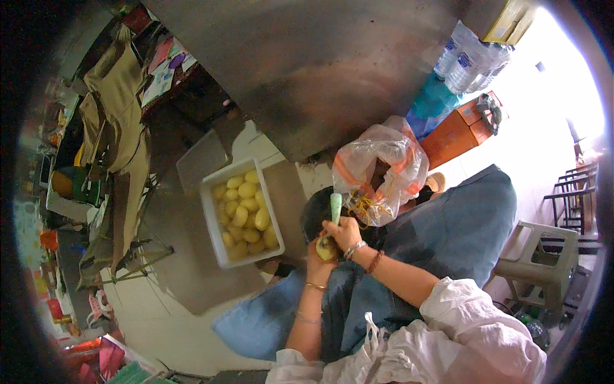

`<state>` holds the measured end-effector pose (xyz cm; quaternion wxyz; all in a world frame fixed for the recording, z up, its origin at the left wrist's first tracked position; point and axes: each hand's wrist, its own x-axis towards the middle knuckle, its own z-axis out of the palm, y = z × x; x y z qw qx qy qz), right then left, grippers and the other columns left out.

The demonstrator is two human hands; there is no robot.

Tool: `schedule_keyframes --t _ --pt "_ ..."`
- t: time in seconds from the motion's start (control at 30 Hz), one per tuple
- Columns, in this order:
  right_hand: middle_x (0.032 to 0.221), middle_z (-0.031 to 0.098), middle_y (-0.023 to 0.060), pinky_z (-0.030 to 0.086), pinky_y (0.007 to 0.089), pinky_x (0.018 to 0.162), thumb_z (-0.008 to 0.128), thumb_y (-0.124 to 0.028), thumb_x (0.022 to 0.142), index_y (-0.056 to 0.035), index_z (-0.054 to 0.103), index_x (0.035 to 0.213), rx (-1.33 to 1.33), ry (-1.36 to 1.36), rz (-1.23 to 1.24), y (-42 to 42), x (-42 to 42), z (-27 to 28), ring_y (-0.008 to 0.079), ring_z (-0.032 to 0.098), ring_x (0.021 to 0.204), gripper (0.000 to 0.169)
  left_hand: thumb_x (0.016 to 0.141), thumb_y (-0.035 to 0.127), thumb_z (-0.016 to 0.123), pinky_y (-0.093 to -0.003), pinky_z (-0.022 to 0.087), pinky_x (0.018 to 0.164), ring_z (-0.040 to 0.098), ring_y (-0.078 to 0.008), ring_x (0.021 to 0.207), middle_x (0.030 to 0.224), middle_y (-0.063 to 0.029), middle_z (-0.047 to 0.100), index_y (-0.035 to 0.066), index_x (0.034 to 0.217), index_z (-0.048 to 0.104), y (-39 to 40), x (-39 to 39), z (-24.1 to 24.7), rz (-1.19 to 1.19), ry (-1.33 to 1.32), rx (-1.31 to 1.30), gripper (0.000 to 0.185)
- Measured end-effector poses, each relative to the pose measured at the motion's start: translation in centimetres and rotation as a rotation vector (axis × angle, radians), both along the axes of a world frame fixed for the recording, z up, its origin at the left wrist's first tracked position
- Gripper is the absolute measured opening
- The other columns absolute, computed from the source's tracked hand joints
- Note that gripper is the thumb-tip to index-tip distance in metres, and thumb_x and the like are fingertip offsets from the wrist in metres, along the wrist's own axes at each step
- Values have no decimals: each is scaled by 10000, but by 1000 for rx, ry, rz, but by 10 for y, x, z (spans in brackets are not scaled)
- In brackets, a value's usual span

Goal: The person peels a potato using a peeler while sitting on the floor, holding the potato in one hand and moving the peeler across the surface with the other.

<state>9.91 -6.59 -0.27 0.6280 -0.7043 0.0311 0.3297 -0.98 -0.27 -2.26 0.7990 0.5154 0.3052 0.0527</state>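
Between my knees, my left hand [319, 264] holds a partly peeled potato [326, 248]. My right hand [344, 234] is closed on a tool with a pale green handle [336, 206], which points away from me; its working end is hidden at the potato. To the left, a white plastic tub [208, 225] on the floor holds several peeled yellow potatoes [247, 190]. Just beyond my hands stands an open clear plastic bag [360, 158] with orange stripes and yellow string, with brownish contents. A dark container [314, 206] lies partly hidden beneath the bag and my hands.
A large metal surface [307, 72] rises ahead. Behind the bag are an orange box [453, 134] and wrapped water bottles [465, 67]. A grey plastic stool [537, 245] stands at right, and a folding chair with tan cloth [115, 105] at left.
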Motion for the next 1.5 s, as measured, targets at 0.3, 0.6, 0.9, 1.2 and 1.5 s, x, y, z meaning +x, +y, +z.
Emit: schedule_keyframes --t 0.3,0.6,0.9,1.2,1.5 --pt "670 586 235 465 340 580 613 -307 767 8 629 711 -591 -851 207 -19 28 -36 302 609 630 321 535 -92 675 -295 441 820 496 -190 998 1079 -55 514 68 1171 442 -2 1 14 63 70 -289 696" --pt "628 625 109 460 307 540 641 -251 758 10 641 728 20 -109 103 3 -21 7 170 583 542 263 582 -37 718 -297 491 700 560 -157 879 969 -48 564 32 1061 462 3 1 -35 275 77 -328 547" --pt "690 611 207 469 325 503 607 -231 797 41 584 725 -547 -640 204 -18 32 -38 272 605 566 283 576 -93 695 -302 436 856 501 -198 1016 1092 -68 505 50 1212 392 -6 4 22 6 67 -83 718" --pt "613 615 126 460 319 542 633 -301 762 -10 663 747 -48 -219 87 -9 1 -5 192 591 549 293 698 22 670 -275 508 654 574 -165 826 1004 -76 552 32 1139 388 -1 18 5 -150 293 116 523" --pt "683 628 176 475 338 571 610 -333 758 -1 650 755 -244 -221 72 -19 45 -82 284 613 606 334 584 -96 646 -301 456 818 540 -199 944 1016 -60 543 48 1156 426 -12 17 13 -101 -1 -175 630"
